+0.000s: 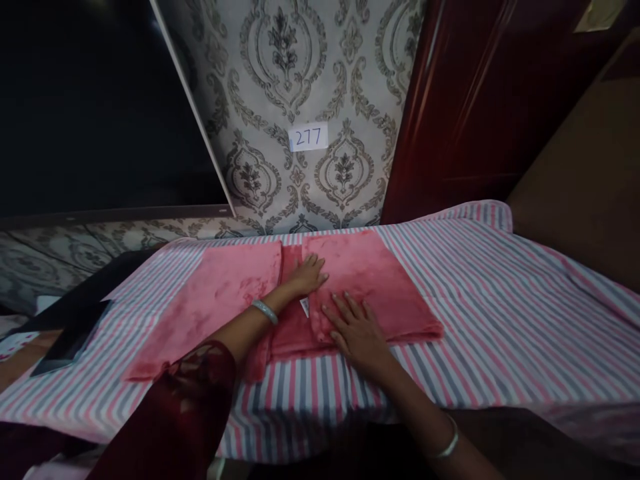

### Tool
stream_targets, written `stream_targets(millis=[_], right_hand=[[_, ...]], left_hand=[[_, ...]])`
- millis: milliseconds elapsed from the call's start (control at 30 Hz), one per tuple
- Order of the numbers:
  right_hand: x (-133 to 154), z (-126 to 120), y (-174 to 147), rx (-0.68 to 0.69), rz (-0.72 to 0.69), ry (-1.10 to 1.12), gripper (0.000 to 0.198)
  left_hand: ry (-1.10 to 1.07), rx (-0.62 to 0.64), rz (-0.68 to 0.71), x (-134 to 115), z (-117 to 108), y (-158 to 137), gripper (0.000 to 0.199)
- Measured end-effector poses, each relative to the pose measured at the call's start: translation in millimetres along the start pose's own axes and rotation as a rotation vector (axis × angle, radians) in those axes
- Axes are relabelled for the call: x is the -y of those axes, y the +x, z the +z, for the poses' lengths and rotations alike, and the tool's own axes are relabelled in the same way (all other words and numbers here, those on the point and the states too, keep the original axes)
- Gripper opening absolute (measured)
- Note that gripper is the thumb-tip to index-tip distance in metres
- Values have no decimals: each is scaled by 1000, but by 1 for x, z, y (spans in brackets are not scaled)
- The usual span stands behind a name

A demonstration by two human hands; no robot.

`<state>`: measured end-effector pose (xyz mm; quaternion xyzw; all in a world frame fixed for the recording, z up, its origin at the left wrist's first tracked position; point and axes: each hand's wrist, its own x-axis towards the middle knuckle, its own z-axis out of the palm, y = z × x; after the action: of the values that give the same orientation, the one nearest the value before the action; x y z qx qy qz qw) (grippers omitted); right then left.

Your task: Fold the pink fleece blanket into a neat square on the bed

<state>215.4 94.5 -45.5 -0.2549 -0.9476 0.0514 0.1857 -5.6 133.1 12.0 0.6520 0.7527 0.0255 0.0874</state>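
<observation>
A pink plush blanket lies on the striped sheet, its left and right sides folded in toward the middle. A darker pink strip shows between the two folded sides, with a small white label at the right fold's edge. My left hand rests with fingers spread on the inner edge of the right fold, near its far end. Closer to me, my right hand lies flat on the front part of that same fold, its fingers apart. Neither hand grips the cloth.
The striped sheet covers the surface under the blanket. A large dark screen stands at the back left, and a dark tablet-like object lies at the left edge. Behind are patterned wallpaper, a paper marked 277 and a dark red door.
</observation>
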Motion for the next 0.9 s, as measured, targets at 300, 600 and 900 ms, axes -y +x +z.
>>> stream_targets(millis=[300, 600, 900], right_hand=[[-4, 4, 0, 21, -8, 8, 51], [-5, 3, 0, 76, 7, 45, 53], [-21, -48, 16, 77, -14, 167, 40]], left_hand=[[22, -36, -111, 15, -9, 74, 75], [60, -9, -166, 22, -2, 86, 77], [46, -88, -94, -10, -23, 55, 69]])
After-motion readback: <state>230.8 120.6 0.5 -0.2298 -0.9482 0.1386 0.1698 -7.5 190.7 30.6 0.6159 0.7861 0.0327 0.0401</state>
